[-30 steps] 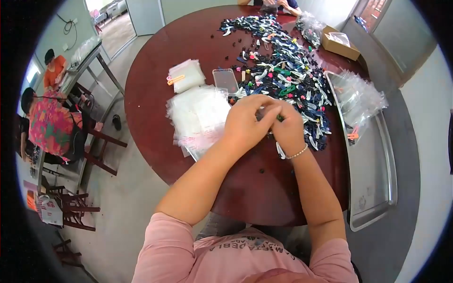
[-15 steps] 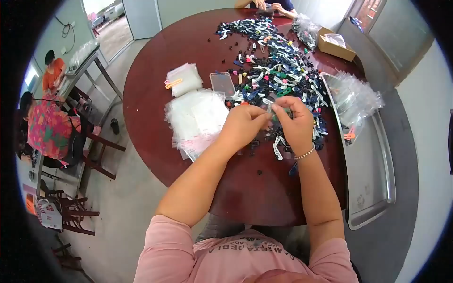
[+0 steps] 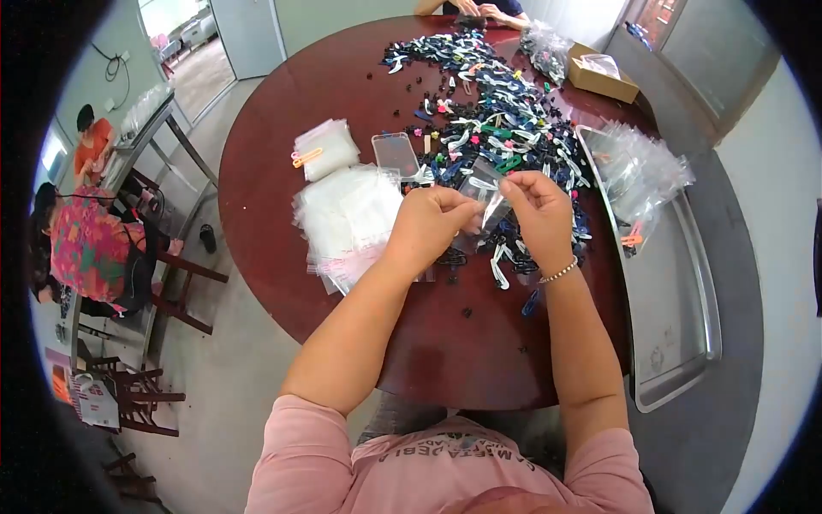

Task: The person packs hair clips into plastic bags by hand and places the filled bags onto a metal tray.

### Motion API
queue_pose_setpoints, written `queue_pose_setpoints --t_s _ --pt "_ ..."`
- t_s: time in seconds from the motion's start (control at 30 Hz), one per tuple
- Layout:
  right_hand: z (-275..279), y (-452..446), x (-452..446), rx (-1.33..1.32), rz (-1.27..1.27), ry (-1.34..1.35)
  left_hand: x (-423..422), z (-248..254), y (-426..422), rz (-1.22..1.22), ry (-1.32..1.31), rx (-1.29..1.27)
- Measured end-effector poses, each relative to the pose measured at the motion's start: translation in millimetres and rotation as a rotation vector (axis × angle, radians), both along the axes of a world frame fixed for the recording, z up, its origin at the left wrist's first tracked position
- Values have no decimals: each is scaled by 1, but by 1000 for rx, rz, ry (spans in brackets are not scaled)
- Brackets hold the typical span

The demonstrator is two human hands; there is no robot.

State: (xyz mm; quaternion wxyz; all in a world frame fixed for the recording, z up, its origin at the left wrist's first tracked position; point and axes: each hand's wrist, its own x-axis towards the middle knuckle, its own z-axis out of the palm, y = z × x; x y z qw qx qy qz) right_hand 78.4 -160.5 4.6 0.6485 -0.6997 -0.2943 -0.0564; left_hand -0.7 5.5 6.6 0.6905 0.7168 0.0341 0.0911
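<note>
A small clear plastic bag (image 3: 485, 194) is stretched between my two hands above the near part of a hair clip pile (image 3: 514, 116). My left hand (image 3: 432, 224) pinches the bag's left side, fingers pressed together. On the right edge, my right hand (image 3: 541, 214) grips it between thumb and fingers. Something pale shows in or behind the bag; which of these I cannot tell. Left of my left hand lies a spread stack of empty clear bags (image 3: 351, 210). Behind it sits a smaller bag stack (image 3: 330, 147) with an orange clip, beside a clear plastic box (image 3: 396, 156).
A metal tray (image 3: 676, 334) along the right edge of the round table (image 3: 282, 103) bears a heap of clear bags (image 3: 638, 171). At the back right stands a cardboard box (image 3: 604, 83) near filled bags (image 3: 550, 53). Another person's hands (image 3: 479, 10) work across the table.
The bag now shows spread out between my hands, where before it was mostly hidden. My right hand has turned slightly. The whole view has shifted a little.
</note>
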Motion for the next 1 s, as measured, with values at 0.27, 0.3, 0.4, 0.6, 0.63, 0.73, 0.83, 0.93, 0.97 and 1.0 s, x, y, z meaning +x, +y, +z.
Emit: queue_pose_setpoints --t_s 0.27,0.3,0.4,0.6,0.63,0.73,0.83,0.93,0.97,1.0 --pt "20 5 -11 -102 -310 -556 1 -2 0 13 8 -40" --pt "22 4 -13 -162 -354 -720 2 -3 0 21 3 -14" --pt "20 5 -18 -206 -253 -753 2 -2 0 32 -2 53" --pt "17 12 -20 -313 -226 -785 0 -3 0 66 -28 236" --pt "15 12 -19 -340 -201 -745 -1 -2 0 74 -28 275" --pt "18 9 -22 -388 -148 -685 1 -6 0 82 -38 284" --pt "17 8 -19 -399 -116 -696 -3 1 -1 76 -21 318" --pt "18 7 -19 -367 -136 -633 -1 -1 -1 19 -5 342" --pt "20 5 -20 -343 -160 -538 -1 -3 0 14 1 338" --pt "23 3 -22 -349 -160 -528 0 -5 1 9 -13 370"
